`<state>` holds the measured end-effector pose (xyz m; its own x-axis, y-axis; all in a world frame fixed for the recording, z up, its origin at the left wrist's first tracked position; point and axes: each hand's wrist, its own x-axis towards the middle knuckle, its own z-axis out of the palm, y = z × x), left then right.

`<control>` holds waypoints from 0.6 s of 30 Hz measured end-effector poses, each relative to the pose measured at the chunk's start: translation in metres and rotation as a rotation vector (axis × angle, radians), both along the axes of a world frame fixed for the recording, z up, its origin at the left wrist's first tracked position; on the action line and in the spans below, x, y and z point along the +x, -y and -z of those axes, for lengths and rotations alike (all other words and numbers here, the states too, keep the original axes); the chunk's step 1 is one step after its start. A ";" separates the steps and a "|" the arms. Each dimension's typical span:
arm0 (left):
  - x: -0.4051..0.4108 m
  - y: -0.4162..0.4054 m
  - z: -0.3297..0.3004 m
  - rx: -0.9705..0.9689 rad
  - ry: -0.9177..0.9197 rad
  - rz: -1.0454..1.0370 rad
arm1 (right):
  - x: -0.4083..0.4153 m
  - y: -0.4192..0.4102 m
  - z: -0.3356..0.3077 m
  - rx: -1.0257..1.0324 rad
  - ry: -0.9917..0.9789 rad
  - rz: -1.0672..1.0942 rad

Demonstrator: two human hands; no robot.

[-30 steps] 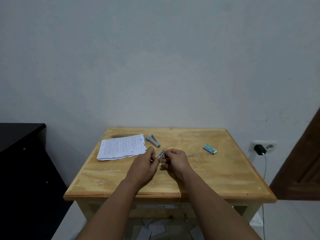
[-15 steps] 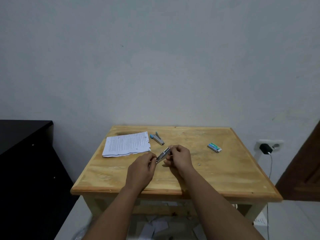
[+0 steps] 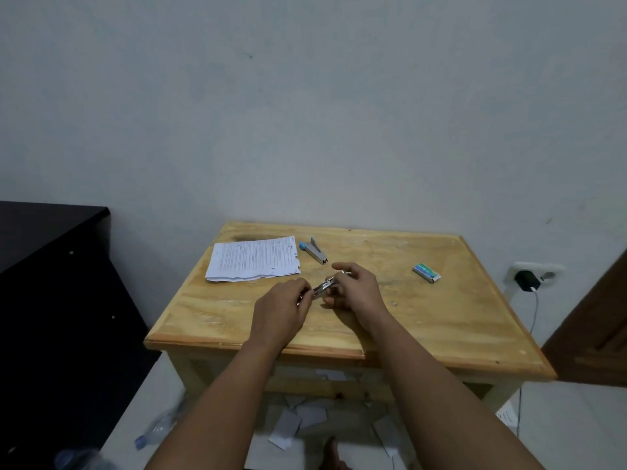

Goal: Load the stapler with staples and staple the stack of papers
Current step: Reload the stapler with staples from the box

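Observation:
A small silver metal piece is held between both hands above the middle of the wooden table. My left hand pinches its near end and my right hand grips its far end. I cannot tell whether it is a staple strip or a stapler part. A grey stapler with a blue end lies open on the table behind my hands. Just left of the stapler lies the stack of printed papers. A green and white staple box rests to the right.
A black cabinet stands left of the table. A wall socket with a black charger and its cable is at the right, beside a brown door. Paper scraps and a plastic bottle lie on the floor.
My hands have drawn slightly apart, so more of the silver piece shows between them, now tilted up to the right. The stapler, papers and box have not moved.

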<state>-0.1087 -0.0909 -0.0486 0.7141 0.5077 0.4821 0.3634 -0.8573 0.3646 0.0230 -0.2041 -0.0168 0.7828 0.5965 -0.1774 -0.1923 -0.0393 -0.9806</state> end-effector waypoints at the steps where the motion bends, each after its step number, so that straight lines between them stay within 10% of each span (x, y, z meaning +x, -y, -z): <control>1: 0.000 0.000 0.000 0.000 0.000 -0.004 | 0.001 0.001 0.000 -0.003 0.000 -0.012; 18: -0.005 -0.004 -0.002 -0.259 0.121 0.060 | 0.004 -0.003 -0.002 -0.113 0.014 -0.068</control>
<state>-0.1140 -0.0871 -0.0463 0.6917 0.5834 0.4255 0.2548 -0.7486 0.6121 0.0271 -0.2010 -0.0145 0.7439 0.6252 -0.2361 -0.1719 -0.1624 -0.9716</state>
